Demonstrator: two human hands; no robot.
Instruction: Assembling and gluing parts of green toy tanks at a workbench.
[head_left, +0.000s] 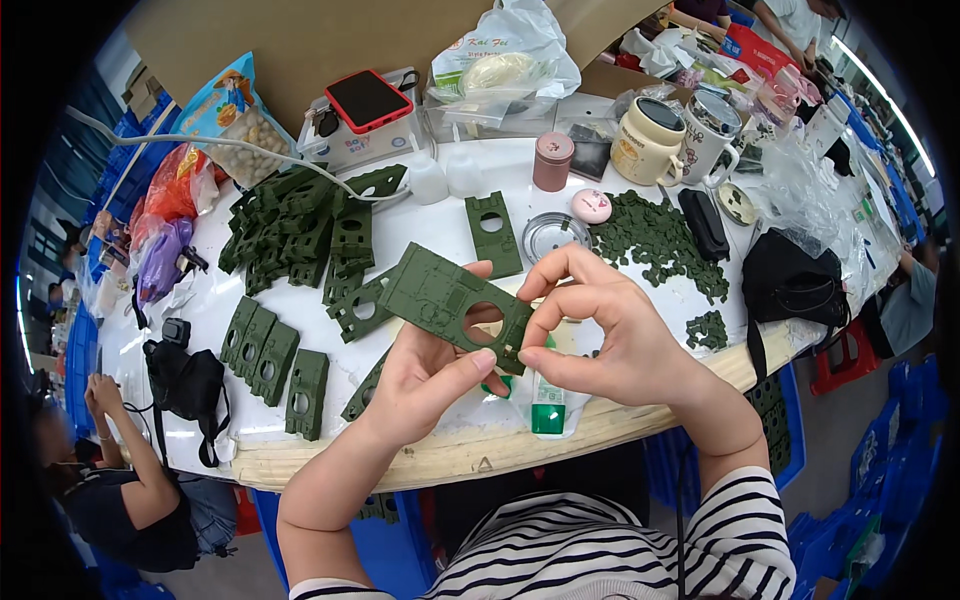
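Note:
My left hand [418,385] holds a dark green plastic toy vehicle panel [428,287] from below, its thumb on the near edge. The panel is tilted and has a big round hole towards its right end. At that end, the fingers of my right hand [610,330] are pinched together against the corner; what they hold, if anything, is too small to make out. Just below lies a white and green tube [548,405]. Beyond my hands, another green panel [492,235] lies flat beside a round metal tin [555,237]. A heap of small green parts [655,240] spreads to the right.
Stacked green panels [290,225] fill the left, with a row of them [258,345] nearer the edge. Mugs [650,140], a pink canister [553,160] and a red-cased phone [368,101] stand at the back. Black bags [793,275] lie both sides. Another person [140,490] sits at left.

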